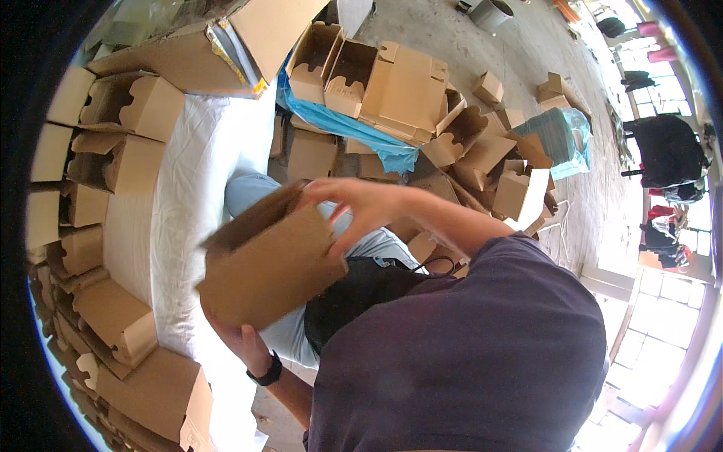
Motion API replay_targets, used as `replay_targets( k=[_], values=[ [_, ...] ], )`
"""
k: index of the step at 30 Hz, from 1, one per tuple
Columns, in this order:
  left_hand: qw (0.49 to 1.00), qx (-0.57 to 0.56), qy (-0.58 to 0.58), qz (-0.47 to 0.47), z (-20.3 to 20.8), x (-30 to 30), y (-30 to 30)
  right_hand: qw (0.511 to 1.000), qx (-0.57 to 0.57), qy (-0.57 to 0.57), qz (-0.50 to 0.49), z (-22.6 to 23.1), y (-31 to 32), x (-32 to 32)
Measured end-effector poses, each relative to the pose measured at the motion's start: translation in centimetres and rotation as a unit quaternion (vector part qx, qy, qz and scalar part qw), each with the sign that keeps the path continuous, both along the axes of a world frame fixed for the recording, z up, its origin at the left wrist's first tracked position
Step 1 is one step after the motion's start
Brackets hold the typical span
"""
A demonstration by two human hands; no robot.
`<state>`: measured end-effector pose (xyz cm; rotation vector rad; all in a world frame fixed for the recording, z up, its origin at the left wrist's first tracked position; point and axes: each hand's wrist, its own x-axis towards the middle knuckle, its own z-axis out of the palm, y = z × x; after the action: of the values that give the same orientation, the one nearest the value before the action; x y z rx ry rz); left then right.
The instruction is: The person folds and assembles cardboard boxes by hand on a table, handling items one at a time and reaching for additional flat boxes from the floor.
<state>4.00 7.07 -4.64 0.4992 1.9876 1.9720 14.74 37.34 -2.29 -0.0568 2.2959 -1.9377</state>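
A brown cardboard box, slightly blurred, is held tilted over my lap with its open side facing up and away. My right hand grips its far right end, fingers at the upper rim and thumb on the side panel. At its lower left side, my left hand supports the box from beneath. The thumb shows below the bottom edge, and most of the other fingers are hidden behind the cardboard. A black watch is on my left wrist.
A white-covered surface runs along my left, with stacked open boxes beyond it. Ahead, flattened cardboard and boxes rest over blue plastic sheeting. A loose box heap lies at right. A bin stands far off.
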Motion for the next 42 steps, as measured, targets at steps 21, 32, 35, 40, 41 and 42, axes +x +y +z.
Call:
replay_targets(
  k=[21,32,35,40,41,42],
  values=[
    [0.980,0.044,-0.078,-0.180,-2.1,-0.6,3.0,0.397,0.030,0.112,-0.910,3.2,12.0,34.4],
    [0.967,0.048,-0.109,-0.224,-1.3,0.2,4.8,0.264,0.071,0.159,-0.949,1.1,6.4,40.0],
    [0.961,0.049,-0.110,-0.249,-1.1,0.3,5.3,0.171,0.188,-0.007,-0.967,-1.4,4.1,42.9],
    [0.951,0.018,-0.087,-0.295,-0.7,0.6,6.1,0.058,0.253,-0.248,-0.933,-5.0,-1.0,43.9],
    [0.952,0.010,-0.087,-0.294,-0.6,0.6,6.1,0.054,0.240,-0.240,-0.939,-5.4,-1.2,43.9],
    [0.953,0.003,-0.087,-0.292,-0.5,0.7,6.1,0.048,0.279,-0.256,-0.924,-6.0,-0.7,44.5]
  ],
)
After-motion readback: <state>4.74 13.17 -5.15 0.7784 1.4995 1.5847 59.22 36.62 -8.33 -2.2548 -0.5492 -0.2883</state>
